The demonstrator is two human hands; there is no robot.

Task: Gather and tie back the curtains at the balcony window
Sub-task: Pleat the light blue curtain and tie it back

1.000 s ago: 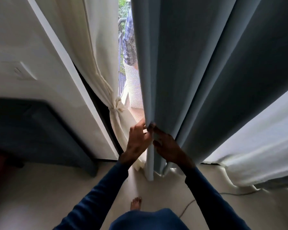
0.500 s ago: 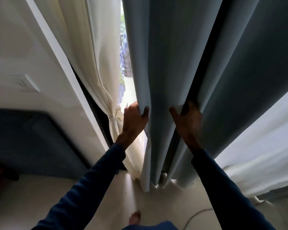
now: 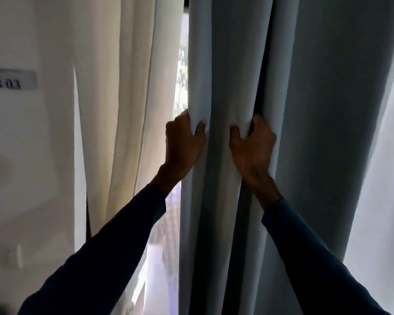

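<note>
A grey-blue curtain (image 3: 316, 110) hangs in vertical folds across the middle and right of the view. My left hand (image 3: 182, 144) grips its left edge, thumb in front and fingers wrapped behind. My right hand (image 3: 253, 144) clutches a fold a little further right, fingers dug into the crease. Both hands are at the same height, a narrow pleat of curtain between them. To the left hangs a cream curtain (image 3: 123, 98); its tied part is out of view.
A white wall (image 3: 32, 155) with a small printed label (image 3: 11, 79) fills the left. A bright strip of window (image 3: 181, 71) shows between the two curtains. White sheer fabric (image 3: 382, 201) glows at the far right.
Both hands have risen along the grey-blue curtain and drawn closer together. The view has tilted up, so the floor, my foot and the cream curtain's knot are out of sight.
</note>
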